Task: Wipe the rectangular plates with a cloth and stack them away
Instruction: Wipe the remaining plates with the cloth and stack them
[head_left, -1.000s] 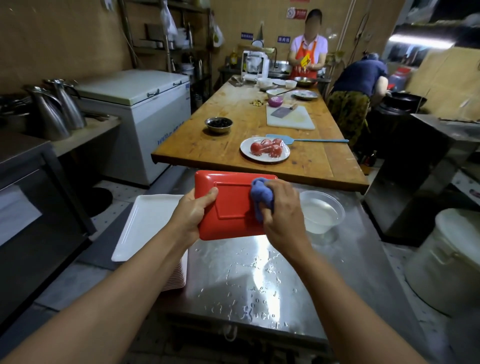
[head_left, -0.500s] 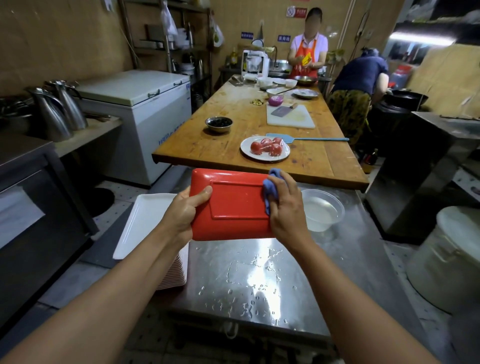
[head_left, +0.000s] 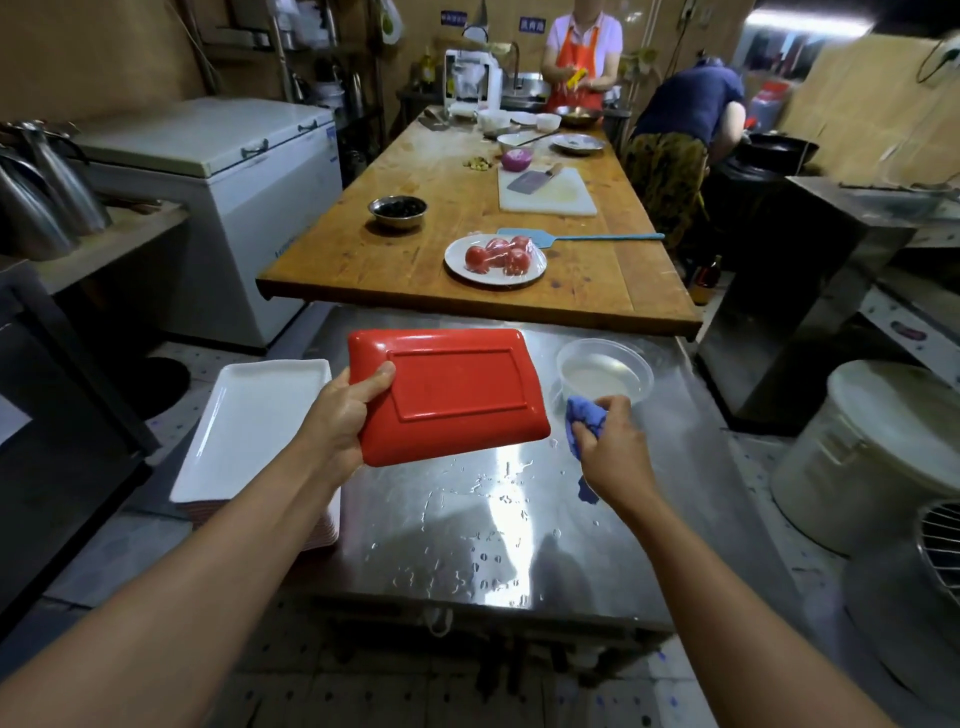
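Observation:
My left hand (head_left: 345, 415) grips the left edge of a red rectangular plate (head_left: 457, 387), held underside up above the wet steel table (head_left: 467, 545). To the plate's right, my right hand (head_left: 613, 449) is closed on a bunched blue cloth (head_left: 584, 418), apart from the plate. At the table's left edge a white rectangular plate (head_left: 254, 421) tops a stack of plates; my left forearm hides part of the stack.
A clear plastic bowl of water (head_left: 605, 371) stands just beyond my right hand. Behind is a wooden table (head_left: 363, 249) with a plate of tomatoes (head_left: 496, 257), a cutting board and bowls. Two people work at the far end. A white bucket (head_left: 872, 457) stands at right.
My right hand with the cloth has come off the plate and moved right and down, next to the bowl. The plate has tilted flatter in my left hand.

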